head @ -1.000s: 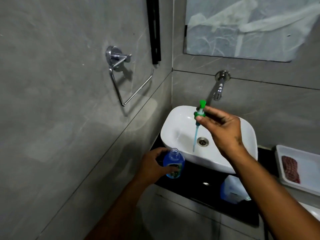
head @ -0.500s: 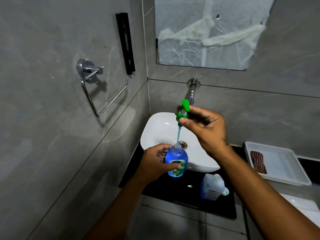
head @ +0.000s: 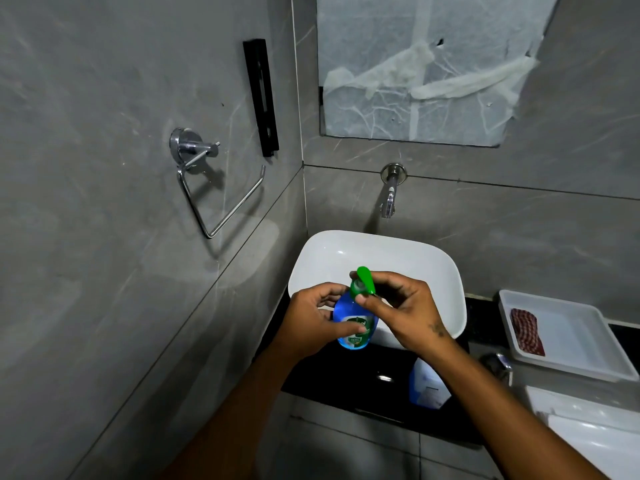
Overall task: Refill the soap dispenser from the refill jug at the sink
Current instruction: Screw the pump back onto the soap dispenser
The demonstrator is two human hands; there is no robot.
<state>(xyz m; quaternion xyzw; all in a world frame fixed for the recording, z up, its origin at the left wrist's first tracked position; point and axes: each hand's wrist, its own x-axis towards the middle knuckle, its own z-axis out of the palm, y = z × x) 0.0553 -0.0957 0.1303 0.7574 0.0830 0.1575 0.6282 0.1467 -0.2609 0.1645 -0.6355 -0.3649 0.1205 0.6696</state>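
A blue soap dispenser bottle [head: 349,315] with a green and white label is held upright over the front rim of the white sink [head: 322,258]. My left hand [head: 311,323] grips its body from the left. The green pump head [head: 362,285] sits on the bottle's neck, and my right hand [head: 401,313] pinches its collar with thumb and fingers. The translucent refill jug [head: 426,386] stands on the black counter below my right forearm, partly hidden by it.
A chrome tap [head: 389,199] juts from the wall above the sink. A white tray [head: 571,341] holding a reddish cloth lies on the right. A chrome towel ring [head: 214,195] and a black bracket [head: 261,97] hang on the left wall. A covered mirror [head: 415,71] is above.
My right hand lowered the pump and its tube down into the bottle; the pump head now rests on the neck. My left hand lifted the bottle slightly toward the sink.
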